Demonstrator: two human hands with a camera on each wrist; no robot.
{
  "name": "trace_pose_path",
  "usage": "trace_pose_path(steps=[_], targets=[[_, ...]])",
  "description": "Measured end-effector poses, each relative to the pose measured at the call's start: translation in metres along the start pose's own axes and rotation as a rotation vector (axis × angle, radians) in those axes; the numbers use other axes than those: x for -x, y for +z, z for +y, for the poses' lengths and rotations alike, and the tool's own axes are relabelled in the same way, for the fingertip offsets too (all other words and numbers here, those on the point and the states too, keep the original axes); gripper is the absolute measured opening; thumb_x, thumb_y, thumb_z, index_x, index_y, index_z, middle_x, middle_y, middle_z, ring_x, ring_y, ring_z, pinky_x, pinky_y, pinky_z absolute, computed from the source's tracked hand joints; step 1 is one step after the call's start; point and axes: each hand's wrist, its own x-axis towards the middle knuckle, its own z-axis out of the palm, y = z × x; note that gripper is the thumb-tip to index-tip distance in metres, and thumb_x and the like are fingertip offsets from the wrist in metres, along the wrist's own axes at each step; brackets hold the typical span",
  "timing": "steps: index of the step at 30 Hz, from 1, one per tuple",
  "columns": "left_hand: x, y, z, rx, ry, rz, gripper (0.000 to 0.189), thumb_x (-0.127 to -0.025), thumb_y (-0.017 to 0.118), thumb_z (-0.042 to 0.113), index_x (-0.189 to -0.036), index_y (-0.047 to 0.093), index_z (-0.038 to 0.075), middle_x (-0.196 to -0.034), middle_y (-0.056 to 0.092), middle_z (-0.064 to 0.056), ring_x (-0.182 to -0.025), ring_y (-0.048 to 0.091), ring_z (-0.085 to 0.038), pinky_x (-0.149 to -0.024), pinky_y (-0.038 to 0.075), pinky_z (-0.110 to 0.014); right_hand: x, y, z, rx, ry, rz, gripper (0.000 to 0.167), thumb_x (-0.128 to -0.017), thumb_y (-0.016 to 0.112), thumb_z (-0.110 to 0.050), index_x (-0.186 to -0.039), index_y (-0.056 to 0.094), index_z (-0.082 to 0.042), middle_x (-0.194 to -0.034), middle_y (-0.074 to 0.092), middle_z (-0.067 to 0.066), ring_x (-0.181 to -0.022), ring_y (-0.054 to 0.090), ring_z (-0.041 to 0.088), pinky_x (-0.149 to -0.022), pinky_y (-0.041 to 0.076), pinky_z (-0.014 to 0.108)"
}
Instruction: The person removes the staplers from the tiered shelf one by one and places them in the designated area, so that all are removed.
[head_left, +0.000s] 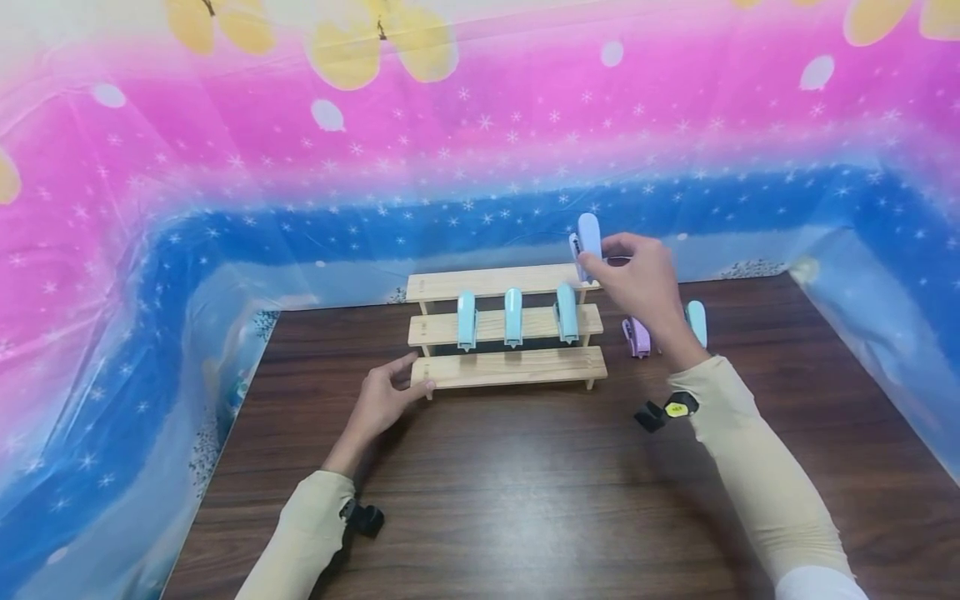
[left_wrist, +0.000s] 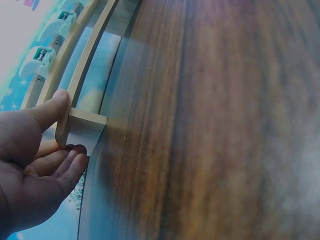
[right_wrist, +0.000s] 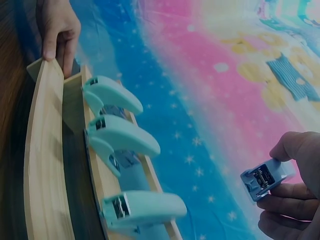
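Observation:
A three-tier wooden display rack stands on the table. My left hand holds the left end of its lowest shelf, thumb on top and fingers curled by the edge, as the left wrist view shows. Up at the right end of the top shelf, my right hand pinches a lavender-blue stapler between thumb and fingers. The stapler is upright in the head view, its lower end overlapping that shelf. Three mint-green staplers sit spaced along the middle shelf, noses toward me.
A purple stapler and another mint-green stapler lie on the table right of the rack, near my right forearm. A patterned pink and blue cloth hangs behind the dark wooden table.

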Motion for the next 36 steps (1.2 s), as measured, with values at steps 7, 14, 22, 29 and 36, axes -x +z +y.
trace_pose_path(steps=[7,14,22,29,36], targets=[[0.000,0.001,-0.003,0.000,-0.005,-0.004,0.070,-0.092,0.079,0.033,-0.150,0.051,0.005,-0.152,0.049,-0.022,-0.123,0.063,-0.038,-0.095,0.058,-0.046,0.004,-0.010,0.014,0.004,0.013,0.039,0.052,-0.090,0.074,-0.049,-0.118,0.075,-0.005,-0.112,0.075,0.013,-0.099,0.071,0.025,-0.081,0.057,0.037],[0.000,0.002,-0.001,0.005,-0.004,-0.007,0.070,-0.092,0.079,0.033,-0.150,0.052,0.005,-0.150,0.052,-0.022,-0.122,0.064,-0.037,-0.095,0.058,-0.046,0.007,-0.022,0.032,0.028,0.029,0.080,0.050,-0.091,0.073,-0.047,-0.120,0.075,-0.006,-0.116,0.075,0.014,-0.103,0.069,0.026,-0.082,0.055,0.034],[0.000,0.001,0.001,0.000,-0.004,-0.007,0.070,-0.092,0.079,0.033,-0.150,0.052,0.005,-0.151,0.050,-0.022,-0.123,0.063,-0.038,-0.095,0.058,-0.045,0.010,-0.034,0.057,0.037,0.036,0.136,0.053,-0.090,0.073,-0.051,-0.118,0.075,-0.006,-0.112,0.076,0.015,-0.097,0.071,0.025,-0.073,0.051,0.020],[0.000,0.000,0.002,-0.015,-0.001,-0.001,0.069,-0.093,0.078,0.033,-0.150,0.051,0.004,-0.149,0.052,-0.022,-0.122,0.064,-0.038,-0.095,0.058,-0.047,0.010,-0.039,0.079,0.068,0.044,0.153,0.054,-0.091,0.072,-0.050,-0.120,0.075,-0.004,-0.114,0.074,0.017,-0.101,0.070,0.029,-0.071,0.049,0.021],[0.000,0.001,0.001,-0.014,-0.005,-0.003,0.070,-0.093,0.078,0.034,-0.150,0.051,0.004,-0.150,0.052,-0.022,-0.123,0.064,-0.037,-0.095,0.058,-0.046,0.012,-0.051,0.102,0.106,0.063,0.167,0.057,-0.092,0.071,-0.050,-0.123,0.073,-0.002,-0.115,0.074,0.019,-0.097,0.069,0.030,-0.067,0.047,0.015]])
